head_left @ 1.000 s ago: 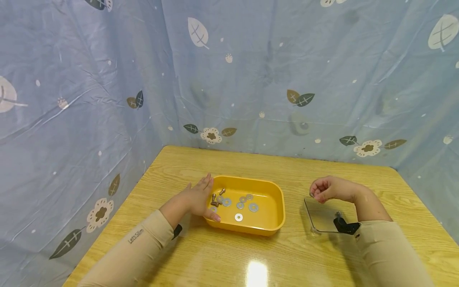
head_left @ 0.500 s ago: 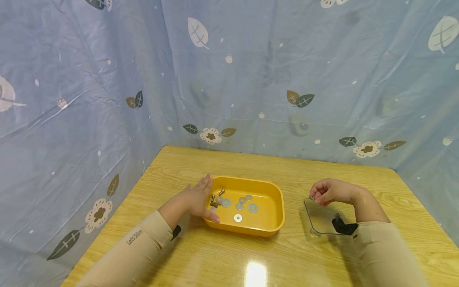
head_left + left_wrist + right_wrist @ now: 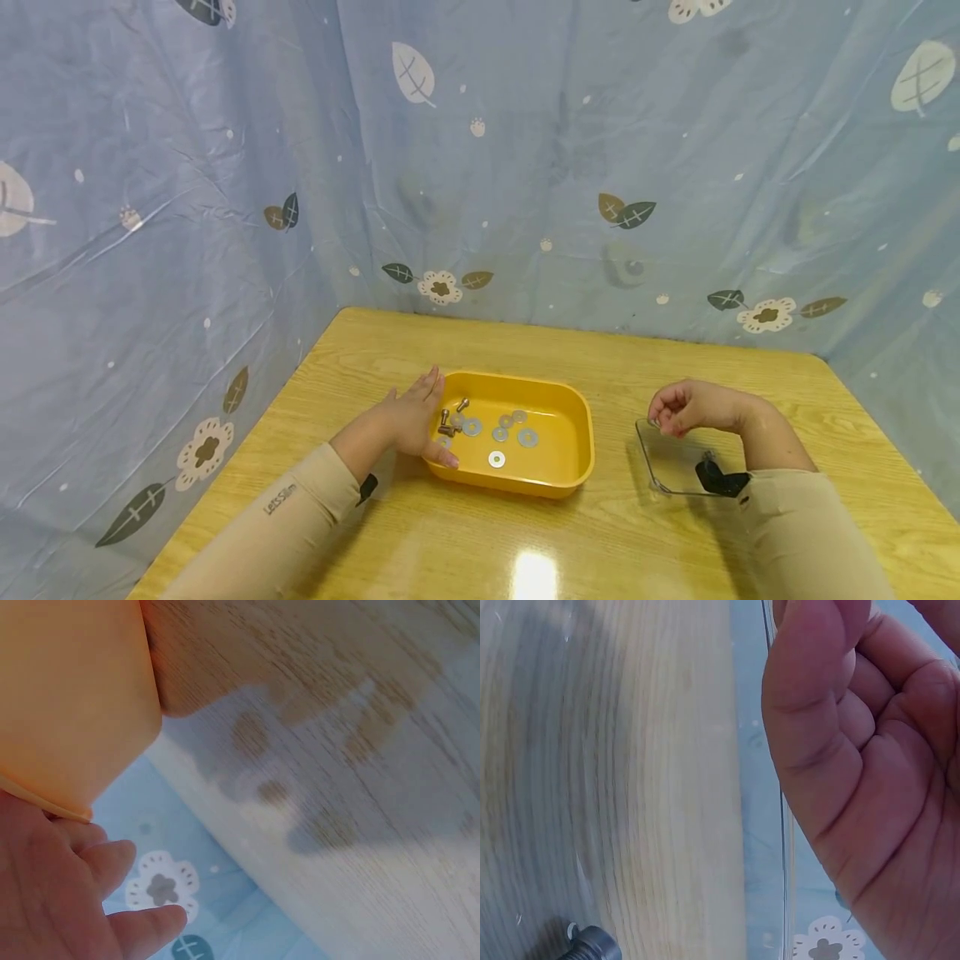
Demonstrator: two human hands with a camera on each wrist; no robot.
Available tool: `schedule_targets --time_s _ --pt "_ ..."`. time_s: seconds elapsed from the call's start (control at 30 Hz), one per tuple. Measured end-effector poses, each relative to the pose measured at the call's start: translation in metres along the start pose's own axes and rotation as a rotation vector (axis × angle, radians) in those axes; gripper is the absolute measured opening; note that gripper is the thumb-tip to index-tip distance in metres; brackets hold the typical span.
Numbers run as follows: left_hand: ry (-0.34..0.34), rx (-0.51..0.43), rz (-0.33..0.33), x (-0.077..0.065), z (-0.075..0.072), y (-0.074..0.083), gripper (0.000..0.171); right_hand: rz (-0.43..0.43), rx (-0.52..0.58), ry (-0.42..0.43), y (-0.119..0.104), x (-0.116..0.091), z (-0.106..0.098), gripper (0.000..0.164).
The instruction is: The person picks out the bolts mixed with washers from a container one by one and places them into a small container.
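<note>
Beige "LetsSlim" sleeve [image 3: 300, 500], left hand [image 3: 411, 422] outspread on yellow tray [image 3: 558, 442], right hand [image 3: 690, 407] in pinch on tiny object [image 3: 655, 423]

sleeves [image 3: 817, 537]: beige | left lettering [image 3: 281, 499]: dark "LetsSlim" | wrist pieces [image 3: 722, 481]: black

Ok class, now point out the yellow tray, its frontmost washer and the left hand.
Yellow tray [image 3: 558, 446]: head view, bare floor inside.
Frontmost washer [image 3: 492, 459]: head view, flat metal ring.
Left hand [image 3: 408, 423]: head view, back of hand.
</note>
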State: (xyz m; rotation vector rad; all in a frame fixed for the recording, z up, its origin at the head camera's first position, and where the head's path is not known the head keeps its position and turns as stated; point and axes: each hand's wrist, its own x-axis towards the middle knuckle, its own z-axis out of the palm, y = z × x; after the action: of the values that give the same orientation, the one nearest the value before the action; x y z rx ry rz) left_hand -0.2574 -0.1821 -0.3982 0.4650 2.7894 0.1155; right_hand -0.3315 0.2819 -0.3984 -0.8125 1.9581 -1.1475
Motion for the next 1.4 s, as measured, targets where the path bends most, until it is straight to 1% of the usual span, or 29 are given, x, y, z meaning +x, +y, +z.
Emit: schedule_targets --time_s 0.33,0.5,0.83,0.97,1.07,1.13,1.27,1.4 --pt "0.003 -0.018 0.006 -0.002 -0.001 0.000 0.138 0.017 -0.021 0.003 -0.004 0.000 0.004 0.029" --pt "-0.003 -0.013 0.014 -0.002 -0.001 0.000 0.137 0.044 -0.030 0.038 -0.003 0.000 0.005 0.026" --pt "-0.013 -0.004 0.005 -0.001 -0.003 0.000 0.135 0.123 -0.034 0.111 -0.007 0.000 0.002 0.027" --pt "-0.010 0.000 0.000 0.000 -0.003 0.000 0.136 0.134 -0.039 0.115 -0.011 0.000 0.000 0.030" --pt "-0.004 -0.005 0.004 0.001 -0.002 -0.001 0.137 0.129 -0.039 0.103 -0.014 -0.001 -0.001 0.031" --pt "0.000 -0.010 0.007 0.002 -0.002 -0.001 0.137 0.127 -0.046 0.114 -0.017 -0.001 -0.003 0.032" --pt "-0.002 -0.008 0.006 0.001 -0.002 -0.001 0.137 0.114 -0.081 0.166 -0.029 -0.001 -0.006 0.030" --pt "-0.005 -0.005 0.004 0.000 -0.001 0.000 0.137 0.057 -0.111 0.213 -0.043 0.003 -0.008 0.028"
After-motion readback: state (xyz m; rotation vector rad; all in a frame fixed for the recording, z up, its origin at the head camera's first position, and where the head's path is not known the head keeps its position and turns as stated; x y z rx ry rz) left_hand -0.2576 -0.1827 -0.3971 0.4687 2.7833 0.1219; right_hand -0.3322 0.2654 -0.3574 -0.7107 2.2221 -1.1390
